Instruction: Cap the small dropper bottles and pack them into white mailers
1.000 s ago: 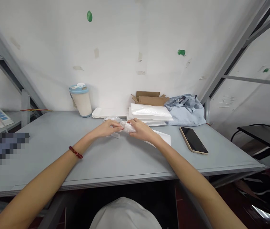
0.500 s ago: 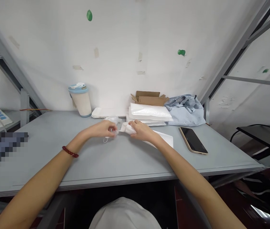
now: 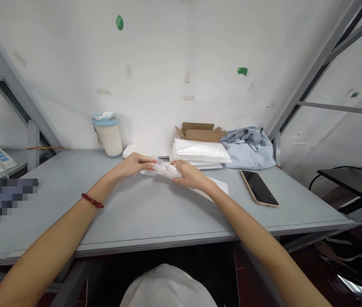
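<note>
Over the middle of the desk, my right hand grips a small bundle in translucent white wrap, held lying across the view. At the bundle's left end, my left hand pinches a clear, thin piece between thumb and fingertips; whether it belongs to the wrap I cannot tell. A thin white cord and some clear plastic lie just under the left fingers, partly hidden. Beneath my right wrist rests a flat white packet, half covered by the forearm.
Behind the hands are stacked white padded envelopes and an open cardboard box. Blue cloth lies to their right, and a phone nearer the front. A blue-lidded cup stands at back left on the grey desk.
My left hand has moved slightly left and up, its fingers now stretched toward the bundle's end. The bundle has shifted a little left and lies more level; my right hand stays on it.
</note>
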### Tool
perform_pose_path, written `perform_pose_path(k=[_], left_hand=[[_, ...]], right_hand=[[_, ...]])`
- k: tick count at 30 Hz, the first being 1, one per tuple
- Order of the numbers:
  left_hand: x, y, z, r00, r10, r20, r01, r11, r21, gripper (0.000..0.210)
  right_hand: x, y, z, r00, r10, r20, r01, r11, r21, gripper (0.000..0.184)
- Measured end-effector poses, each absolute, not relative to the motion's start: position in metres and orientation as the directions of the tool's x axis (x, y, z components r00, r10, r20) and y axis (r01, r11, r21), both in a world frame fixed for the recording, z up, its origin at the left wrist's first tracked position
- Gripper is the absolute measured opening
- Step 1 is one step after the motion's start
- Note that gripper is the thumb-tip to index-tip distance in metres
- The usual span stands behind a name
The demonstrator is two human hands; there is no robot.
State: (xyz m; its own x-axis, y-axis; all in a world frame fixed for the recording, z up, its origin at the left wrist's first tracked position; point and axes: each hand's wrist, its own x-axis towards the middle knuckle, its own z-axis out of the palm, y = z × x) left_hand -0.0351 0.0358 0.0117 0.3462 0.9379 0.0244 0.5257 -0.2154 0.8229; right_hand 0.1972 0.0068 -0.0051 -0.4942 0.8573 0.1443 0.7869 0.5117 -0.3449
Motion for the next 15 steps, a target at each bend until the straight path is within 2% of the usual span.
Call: perform_pose_path(k=[5, 10, 12, 15], left_hand=[[-0.03, 0.037, 0.005, 0.364, 0.93, 0.04, 0.508, -0.234, 0.829, 0.04], [-0.023, 0.041, -0.007, 0.273, 0.962, 0.017, 0.483, -0.153, 0.862, 0.031], [-0.022, 0.041, -0.009, 0.284, 0.958, 0.045, 0.496, -0.187, 0.848, 0.028], [-0.02, 0.037, -0.007, 0.397, 0.912, 0.101, 0.541, -0.322, 0.777, 0.025]], right_hand=[[0.196, 0.007, -0.008, -0.506, 0.844, 0.176, 0.766, 0.534, -0.359, 0.054], [0.196, 0.008, -0.01, -0.523, 0.83, 0.195, 0.754, 0.557, -0.347, 0.052], [0.196, 0.008, -0.011, -0.53, 0.824, 0.199, 0.746, 0.565, -0.353, 0.052], [0.196, 0.007, -0.01, -0.535, 0.818, 0.214, 0.736, 0.575, -0.358, 0.051]])
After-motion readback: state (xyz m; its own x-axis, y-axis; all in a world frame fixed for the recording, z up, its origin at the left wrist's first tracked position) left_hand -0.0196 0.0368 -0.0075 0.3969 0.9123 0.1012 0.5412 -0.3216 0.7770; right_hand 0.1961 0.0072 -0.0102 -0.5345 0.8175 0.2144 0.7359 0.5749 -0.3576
